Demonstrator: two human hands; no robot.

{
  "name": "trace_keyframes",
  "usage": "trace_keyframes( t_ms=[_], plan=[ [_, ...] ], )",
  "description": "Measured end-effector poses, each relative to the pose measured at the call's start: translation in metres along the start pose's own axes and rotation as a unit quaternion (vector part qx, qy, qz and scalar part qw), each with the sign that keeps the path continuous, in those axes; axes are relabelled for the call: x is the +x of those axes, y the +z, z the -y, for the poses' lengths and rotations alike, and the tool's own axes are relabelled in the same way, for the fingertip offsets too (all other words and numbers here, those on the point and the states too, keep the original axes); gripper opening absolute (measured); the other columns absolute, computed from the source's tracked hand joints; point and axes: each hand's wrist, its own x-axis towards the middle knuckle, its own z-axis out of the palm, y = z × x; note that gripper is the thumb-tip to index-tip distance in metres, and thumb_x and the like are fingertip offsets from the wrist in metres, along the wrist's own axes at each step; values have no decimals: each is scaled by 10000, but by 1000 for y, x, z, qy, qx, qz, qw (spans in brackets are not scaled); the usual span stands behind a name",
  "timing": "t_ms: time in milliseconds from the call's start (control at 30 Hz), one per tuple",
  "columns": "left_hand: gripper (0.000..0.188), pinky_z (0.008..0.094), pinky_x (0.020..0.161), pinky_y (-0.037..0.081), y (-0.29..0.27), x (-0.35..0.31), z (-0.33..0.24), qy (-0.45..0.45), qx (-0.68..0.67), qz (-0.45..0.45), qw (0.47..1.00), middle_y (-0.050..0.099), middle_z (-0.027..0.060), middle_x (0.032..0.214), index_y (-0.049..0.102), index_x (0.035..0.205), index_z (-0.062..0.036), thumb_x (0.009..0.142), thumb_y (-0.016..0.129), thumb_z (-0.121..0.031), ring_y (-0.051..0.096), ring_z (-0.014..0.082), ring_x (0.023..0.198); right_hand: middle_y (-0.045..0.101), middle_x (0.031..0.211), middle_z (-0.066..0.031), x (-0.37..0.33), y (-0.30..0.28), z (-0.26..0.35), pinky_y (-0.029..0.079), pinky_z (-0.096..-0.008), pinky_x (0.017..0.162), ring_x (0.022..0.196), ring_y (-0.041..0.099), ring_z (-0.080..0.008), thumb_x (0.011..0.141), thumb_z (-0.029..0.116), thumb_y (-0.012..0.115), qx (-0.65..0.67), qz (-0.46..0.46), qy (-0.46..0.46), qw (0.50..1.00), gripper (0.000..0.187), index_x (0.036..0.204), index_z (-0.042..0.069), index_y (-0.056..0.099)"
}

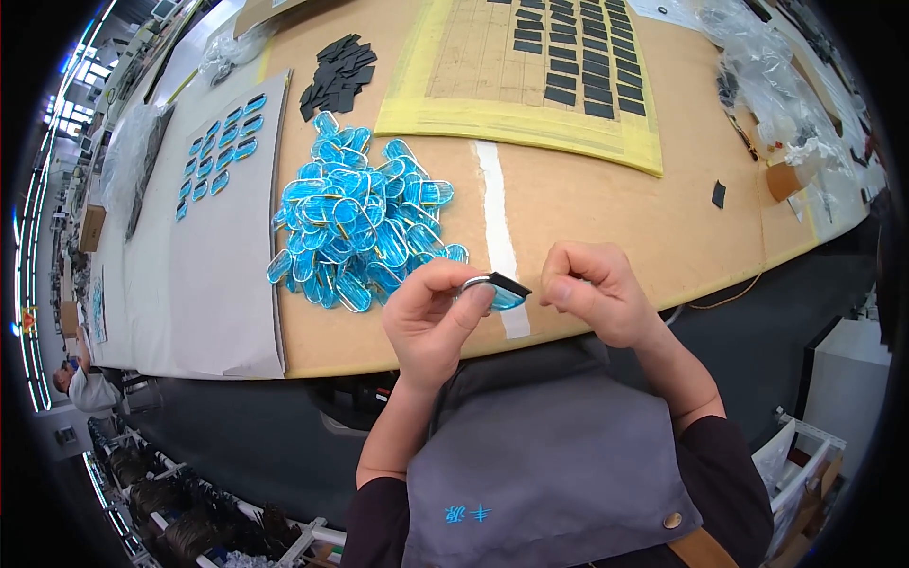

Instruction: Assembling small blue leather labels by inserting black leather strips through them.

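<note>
Apron: dark grey cloth (559,445), nearest the camera.
Grey flat sheet (222,284): about 15 blue oval pieces with black strips (226,137) lie in rows, apparently done.
Heap: many glossy blue, pale-rimmed ovals (350,218), seemingly left to do.
Yellow-edged board (454,85): rows of black rectangular strips (597,83).
Left hand (431,317): thumb and fingers pinch 1 blue oval piece (509,300), black along its edge, near the heap.
Right hand (601,293): fingers curled, thumb close against them, beside that piece; whether anything is gripped, I cannot tell.
</note>
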Motion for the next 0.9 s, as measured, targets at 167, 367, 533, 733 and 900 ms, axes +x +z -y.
trace_keyframes(
  t_ms=[167, 367, 533, 733, 900],
  plan=[
    [90, 177, 577, 462, 5, 4, -10, -115, -45, -7, 992, 654, 42, 847, 629, 953, 14, 876, 669, -11, 583, 43, 672, 493, 607, 32, 7, 5, 10, 323, -247, 487, 553, 398, -44, 900, 138, 645, -147, 44, -70, 986, 241, 714, 20, 548],
    [140, 189, 534, 449, 8, 10, -9, -162, -54, 10, 985, 657, 54, 835, 591, 1032, 9, 945, 597, -101, 590, 64, 635, 457, 602, 29, 7, 6, -4, 303, -241, 491, 566, 377, -38, 924, 132, 607, -35, 38, -36, 998, 245, 716, 21, 543],
    [127, 222, 501, 470, 11, 8, -13, -213, -114, 40, 970, 650, 76, 812, 554, 1030, 17, 964, 551, -91, 597, 95, 593, 450, 613, 49, 1, 14, -10, 294, -230, 501, 581, 370, -27, 938, 137, 593, 80, 13, -26, 996, 260, 710, 35, 522],
    [86, 173, 453, 448, 4, 5, -15, -213, -57, 73, 973, 643, 39, 760, 564, 995, 9, 946, 560, -61, 574, 44, 568, 444, 623, 58, 8, 4, -13, 285, -221, 501, 593, 360, -16, 921, 127, 616, 84, 73, 19, 994, 264, 695, 58, 499],
    [76, 150, 446, 433, 3, 6, -15, -210, -45, 93, 972, 640, 21, 751, 570, 992, -4, 940, 567, -59, 559, 12, 567, 433, 612, 56, 16, 1, -6, 279, -226, 493, 583, 355, -22, 905, 118, 628, 44, 77, -18, 996, 267, 685, 51, 493]
  ],
)
